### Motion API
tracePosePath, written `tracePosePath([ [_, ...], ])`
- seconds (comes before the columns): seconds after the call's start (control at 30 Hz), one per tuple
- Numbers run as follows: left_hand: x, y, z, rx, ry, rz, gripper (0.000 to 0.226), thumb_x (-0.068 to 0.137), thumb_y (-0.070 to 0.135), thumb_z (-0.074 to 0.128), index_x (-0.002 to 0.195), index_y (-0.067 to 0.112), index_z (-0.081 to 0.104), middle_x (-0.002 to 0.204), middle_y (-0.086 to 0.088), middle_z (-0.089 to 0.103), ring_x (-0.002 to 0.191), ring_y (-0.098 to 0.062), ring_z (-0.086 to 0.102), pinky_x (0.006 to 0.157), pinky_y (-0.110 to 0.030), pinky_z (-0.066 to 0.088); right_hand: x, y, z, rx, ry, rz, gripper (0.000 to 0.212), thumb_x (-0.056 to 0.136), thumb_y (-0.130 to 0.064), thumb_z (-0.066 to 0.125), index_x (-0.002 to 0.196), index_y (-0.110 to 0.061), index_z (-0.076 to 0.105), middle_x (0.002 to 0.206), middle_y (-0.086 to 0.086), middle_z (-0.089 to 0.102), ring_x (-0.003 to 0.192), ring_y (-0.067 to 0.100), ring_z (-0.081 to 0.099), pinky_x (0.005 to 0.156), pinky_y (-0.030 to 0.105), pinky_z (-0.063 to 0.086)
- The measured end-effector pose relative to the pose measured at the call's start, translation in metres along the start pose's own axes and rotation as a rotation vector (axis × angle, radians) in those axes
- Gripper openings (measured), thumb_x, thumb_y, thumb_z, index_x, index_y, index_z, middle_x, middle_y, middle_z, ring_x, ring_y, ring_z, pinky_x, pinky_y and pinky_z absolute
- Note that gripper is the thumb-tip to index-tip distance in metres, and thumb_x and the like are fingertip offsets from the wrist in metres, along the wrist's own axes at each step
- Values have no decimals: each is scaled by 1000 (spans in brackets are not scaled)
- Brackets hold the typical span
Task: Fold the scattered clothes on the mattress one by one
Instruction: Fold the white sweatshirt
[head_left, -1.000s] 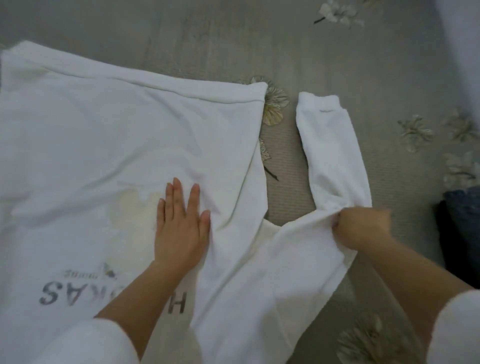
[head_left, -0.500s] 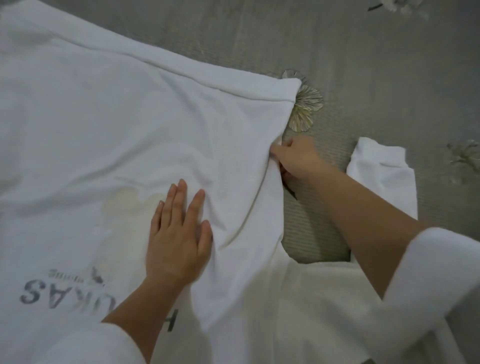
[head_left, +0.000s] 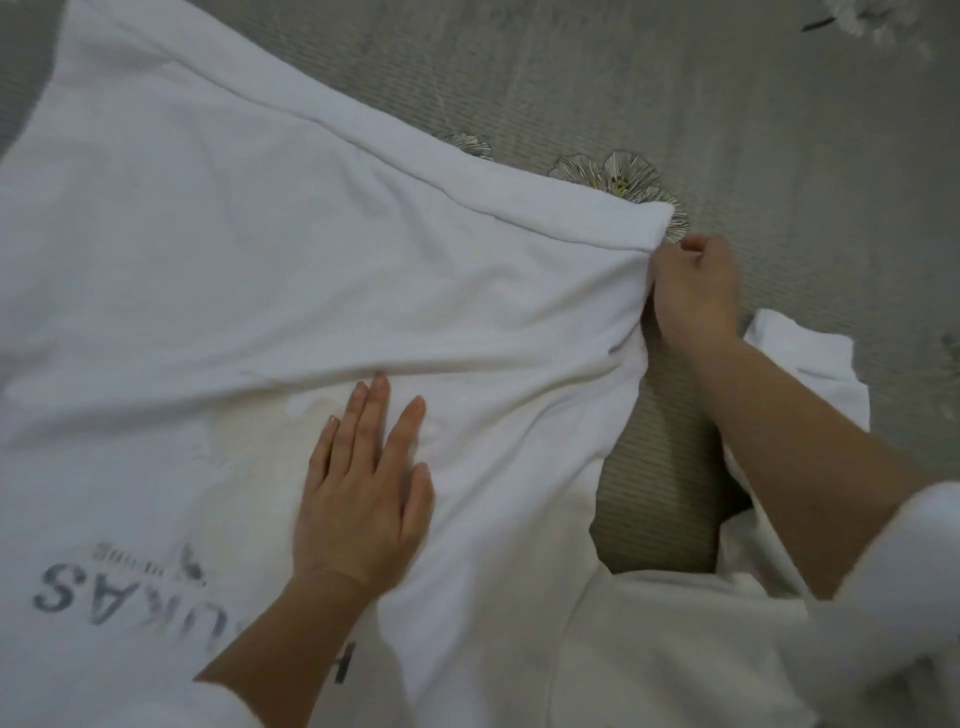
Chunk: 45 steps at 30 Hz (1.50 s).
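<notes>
A large white sweatshirt (head_left: 218, 270) with grey lettering near its bottom left lies spread over the mattress (head_left: 779, 130). My left hand (head_left: 363, 488) presses flat on the middle of the shirt, fingers straight. My right hand (head_left: 693, 291) pinches the shirt's side edge just below the hem corner at the right. The shirt's right sleeve (head_left: 810, 364) lies under my right forearm, with its cuff showing beside the wrist.
The mattress cover is grey-green with pale flower prints, one flower (head_left: 623, 176) just beyond the hem corner. Bare mattress runs along the top and the right side.
My right hand let go of the sleeve, went to the shirt's side edge and slid up it toward the hem corner. The left hand stayed pressed on the shirt.
</notes>
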<state>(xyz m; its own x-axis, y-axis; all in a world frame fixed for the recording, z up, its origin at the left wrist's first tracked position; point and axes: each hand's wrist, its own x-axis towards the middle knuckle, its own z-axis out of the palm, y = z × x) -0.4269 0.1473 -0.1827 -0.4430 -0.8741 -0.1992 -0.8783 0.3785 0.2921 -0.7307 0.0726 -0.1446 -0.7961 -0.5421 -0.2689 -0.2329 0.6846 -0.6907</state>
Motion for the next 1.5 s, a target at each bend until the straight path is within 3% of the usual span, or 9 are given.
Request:
tracePosePath([
  [0.1, 0, 0, 0, 2, -9, 0, 59, 90, 37, 32, 146, 18, 32, 157, -12, 22, 146, -22, 13, 118, -34, 3, 28, -15, 4, -46, -49, -52, 9, 84, -21, 58, 80, -13, 59, 67, 2, 49, 65, 16, 47, 54, 26, 35],
  [0.23, 1, 0, 2, 6, -13, 1, 59, 91, 38, 31, 147, 19, 30, 157, -12, 20, 146, -22, 11, 118, -33, 2, 55, -39, 4, -79, 97, -167, 9, 90, -21, 53, 83, -16, 55, 64, -8, 47, 56, 2, 44, 49, 11, 34],
  [0.4, 0, 0, 2, 9, -16, 5, 59, 92, 38, 30, 148, 19, 29, 158, -11, 18, 147, -22, 10, 119, -33, 1, 58, -25, 16, 28, -16, 32, 26, 82, -13, 56, 57, -11, 51, 55, 7, 54, 32, 7, 51, 41, 27, 44],
  [0.5, 0, -1, 3, 20, -15, 12, 60, 92, 38, 30, 148, 19, 27, 158, -12, 17, 147, -22, 9, 119, -33, 1, 54, -27, 11, 56, 43, 19, 14, 74, -27, 53, 71, -13, 56, 67, 3, 55, 59, 16, 56, 58, 30, 45],
  [0.6, 0, -1, 3, 29, -15, 11, 60, 91, 38, 30, 148, 19, 27, 158, -12, 17, 147, -22, 9, 119, -34, 1, 47, -36, 12, -215, 95, -291, 29, 82, -28, 53, 104, -12, 64, 92, -4, 54, 86, 9, 48, 77, 21, 39],
  [0.8, 0, -1, 4, 45, -15, 19, 60, 91, 37, 31, 148, 18, 28, 158, -13, 18, 147, -23, 10, 118, -34, 2, 13, -65, 70, -607, -353, -557, 41, 96, -34, 45, 129, -10, 48, 121, 14, 60, 115, 31, 52, 85, 34, 40],
  [1.03, 0, -3, 4, 13, 19, 27, 60, 91, 36, 33, 147, 17, 30, 157, -13, 19, 146, -23, 14, 117, -37, 8, 14, -85, 83, -466, -49, -539, 27, 98, -24, 42, 115, -7, 53, 115, 14, 60, 108, 30, 54, 82, 35, 38],
  [1.27, -1, -6, 9, -16, 51, 31, 61, 90, 36, 34, 147, 17, 33, 157, -13, 20, 145, -23, 15, 116, -38, 12, -12, -78, 66, -358, -331, -463, 58, 91, -22, 56, 144, -15, 34, 129, 3, 53, 113, 14, 48, 94, 19, 34],
  [1.5, -4, -7, 12, 6, 69, 57, 63, 92, 43, 31, 150, 18, 26, 159, -12, 14, 147, -22, 10, 118, -35, 4, -135, 64, -45, -450, -274, -404, 20, 91, -31, 59, 104, -17, 52, 104, 2, 55, 95, 16, 51, 78, 20, 33],
])
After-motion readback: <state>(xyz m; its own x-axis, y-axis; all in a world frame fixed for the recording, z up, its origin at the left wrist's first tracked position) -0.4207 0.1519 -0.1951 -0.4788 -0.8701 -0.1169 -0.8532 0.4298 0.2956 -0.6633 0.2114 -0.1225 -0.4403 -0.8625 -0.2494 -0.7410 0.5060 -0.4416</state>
